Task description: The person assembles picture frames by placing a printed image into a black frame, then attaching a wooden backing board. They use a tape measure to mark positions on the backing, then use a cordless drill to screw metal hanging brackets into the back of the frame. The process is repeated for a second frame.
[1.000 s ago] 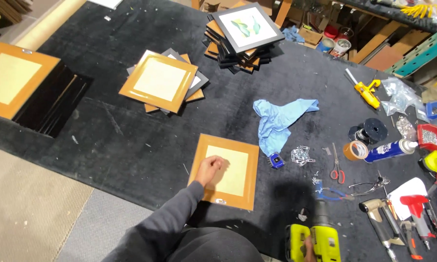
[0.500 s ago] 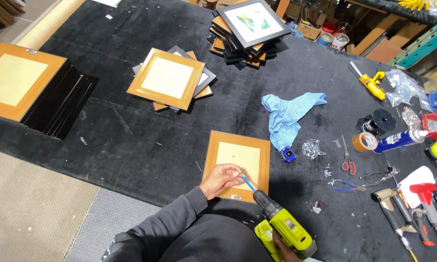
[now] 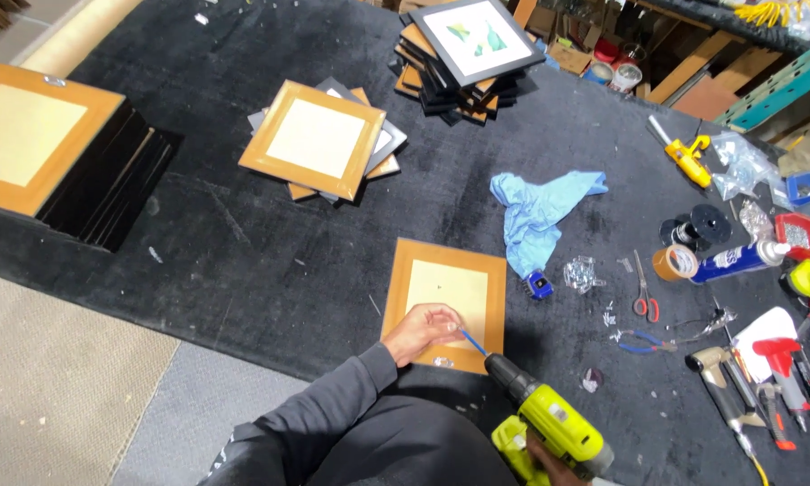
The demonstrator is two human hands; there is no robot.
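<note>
The left hand [image 3: 425, 329] rests on the near edge of a square wooden picture frame with a pale backing board [image 3: 447, 301], which lies face down on the black felt-covered worktop [image 3: 243, 243]; its fingertips pinch something too small to make out. The right hand [image 3: 549, 459], mostly out of view, has its grip wrapped around a yellow-green cordless drill [image 3: 549, 423], whose thin blue bit [image 3: 473, 342] points at the frame beside the left fingers. A crumpled light-blue cloth [image 3: 535, 211] lies just beyond the frame.
</note>
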